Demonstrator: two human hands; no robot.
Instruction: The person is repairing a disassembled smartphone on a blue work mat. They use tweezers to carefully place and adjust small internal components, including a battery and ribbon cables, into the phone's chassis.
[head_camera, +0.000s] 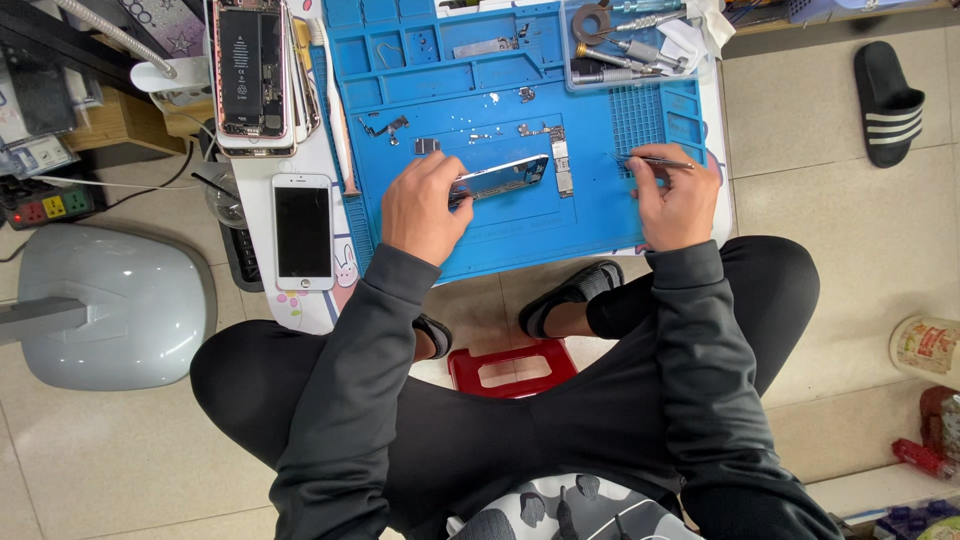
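My left hand (425, 205) grips a phone body (500, 178) tilted up on its edge over the blue repair mat (590, 215). My right hand (675, 200) holds thin metal tweezers (655, 160), their tips pointing left just above the mat. A small circuit board (560, 165) lies flat on the mat between the two hands. Tiny screws and metal brackets (385, 127) are scattered on the mat behind the phone body.
A white phone (303, 232) lies face up left of the mat. An opened phone showing its battery (250, 75) rests on a stack at the back left. A clear tool tray (625, 45) sits at the back right. A red stool (512, 368) stands below; a black slipper (885, 100) lies on the floor.
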